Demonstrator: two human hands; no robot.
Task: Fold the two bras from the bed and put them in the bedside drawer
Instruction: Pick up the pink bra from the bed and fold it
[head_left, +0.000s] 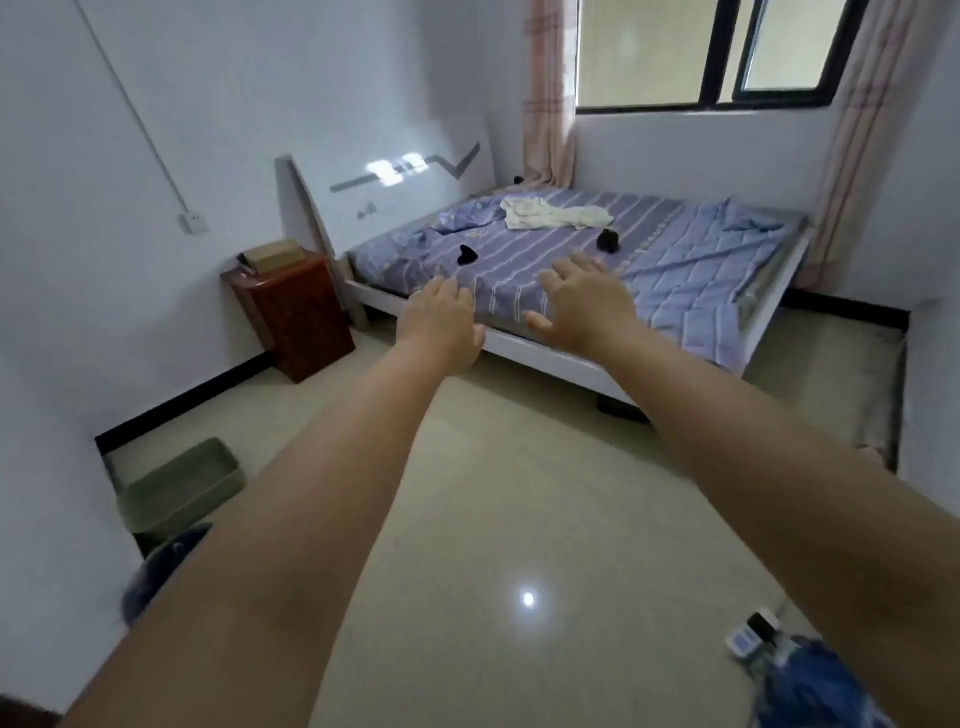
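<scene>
Zero steps done as far as I can judge: both bras (467, 254) (608, 240) lie unfolded on the bed (675, 270), well apart; left hand (441, 322) and right hand (582, 301) spread, empty; bedside cabinet (296, 312) untouched.

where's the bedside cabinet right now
In the head view the red-brown cabinet stands on the left, against the wall beside the bed's headboard, with a cardboard box on top.
</scene>
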